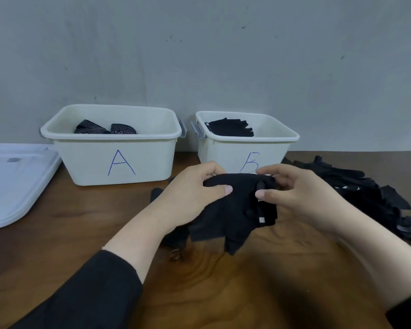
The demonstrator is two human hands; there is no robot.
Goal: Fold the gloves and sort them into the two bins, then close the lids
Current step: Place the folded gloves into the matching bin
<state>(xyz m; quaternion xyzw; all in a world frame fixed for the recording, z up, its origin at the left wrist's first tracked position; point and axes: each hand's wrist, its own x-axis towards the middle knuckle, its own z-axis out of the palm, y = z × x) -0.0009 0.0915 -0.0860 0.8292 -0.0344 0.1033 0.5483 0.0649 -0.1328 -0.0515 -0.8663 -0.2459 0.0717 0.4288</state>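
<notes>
Both hands are working one black glove (235, 205) just in front of bin B (223, 150), above the counter (247, 281): the left hand (188, 198) is pinching its near edge, the right hand (294, 193) pinching the cuff side, likely doubling it over. Unfolded gloves (365, 186) are lying right of bin B; bin A (93, 162) is standing left, lids (14, 181) beyond it.

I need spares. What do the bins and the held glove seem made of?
Bin A and bin B: likely moulded plastic, off-white, matte, with smooth rolled rims. Glove, gripped by both hands: soft black fabric, probably knit, since it creases and droops; a small woven-looking tag shows.
</notes>
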